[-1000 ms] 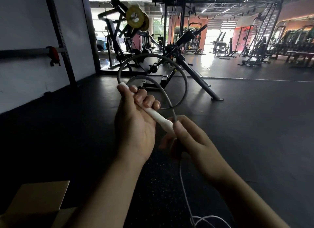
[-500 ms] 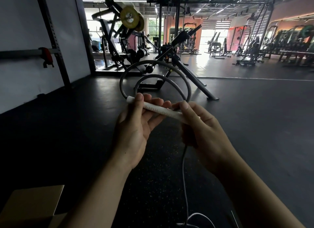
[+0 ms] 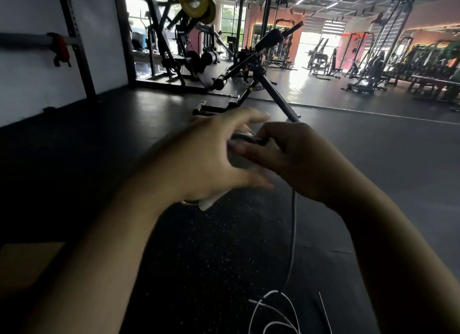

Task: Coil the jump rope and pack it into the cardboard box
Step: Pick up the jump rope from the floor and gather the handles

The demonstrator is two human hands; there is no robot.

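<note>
My left hand is blurred, its fingers spread, with the white jump rope handle sticking out below its palm. My right hand pinches the grey rope loops between the two hands. From under the right hand the thin rope hangs straight down to a loose tangle on the floor. A corner of the cardboard box shows at the lower left, beside my left forearm.
I am over a black rubber gym floor. A slanted bench frame stands just beyond the hands. A white wall with a rack upright is at the left. Weight machines fill the back of the hall.
The wide rope loops that stood above the handle have been folded down between my hands. The handle has swung from level to pointing downward under my left palm. Both hands dropped lower.
</note>
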